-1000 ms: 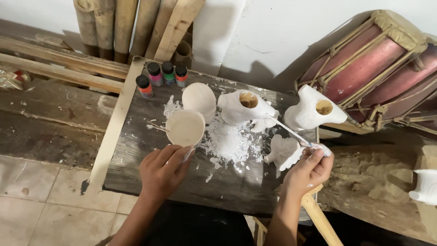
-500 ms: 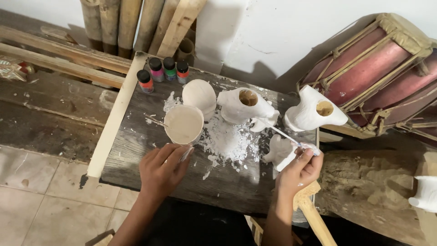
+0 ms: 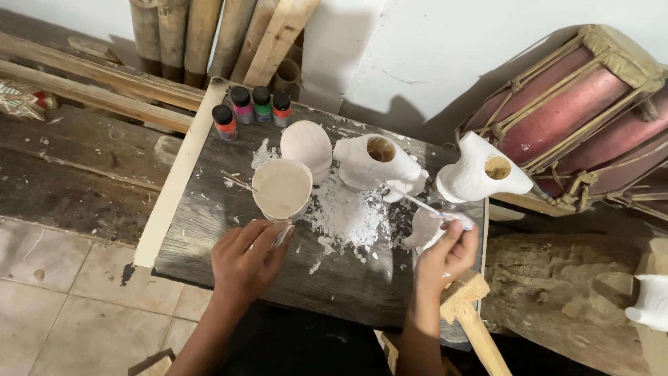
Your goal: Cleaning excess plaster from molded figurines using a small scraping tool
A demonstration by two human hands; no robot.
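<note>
Dark weathered wood formed the tabletop (image 3: 209,230), set against a white wall with bamboo poles (image 3: 209,35) leaning behind it and a red rope-laced drum (image 3: 591,104) lying to the right. We steadied the cup of pale paint (image 3: 282,188) with our left hand (image 3: 247,261), the fingers curled narrowly around its near side at the base. Our right hand (image 3: 445,254) pinched a thin brush (image 3: 417,203), fingers closed on its handle, with the tip reaching toward the white hollow figure (image 3: 376,163) at the tabletop's centre; a small white piece (image 3: 423,230) sat just beside that hand, though we could not tell whether the fingers also touched it. We judged several risks. The cup stood on a crust of spilled white powder (image 3: 348,216), so a sideways push from the left hand could have tipped it and flooded the surface. The second white figure (image 3: 483,174) stood at the right edge of the tabletop, where a knock from the right elbow or wrist could have sent it off. A loaded brush crossing above the small piece could have dripped on it. For packages, four small paint bottles (image 3: 252,106) with black caps stood in a short row at the far left corner, their bodies orange-red, pink, green and red; any labels were too small to read. A crumpled patterned wrapper (image 3: 17,101) lay at the far left on the planks.
</note>
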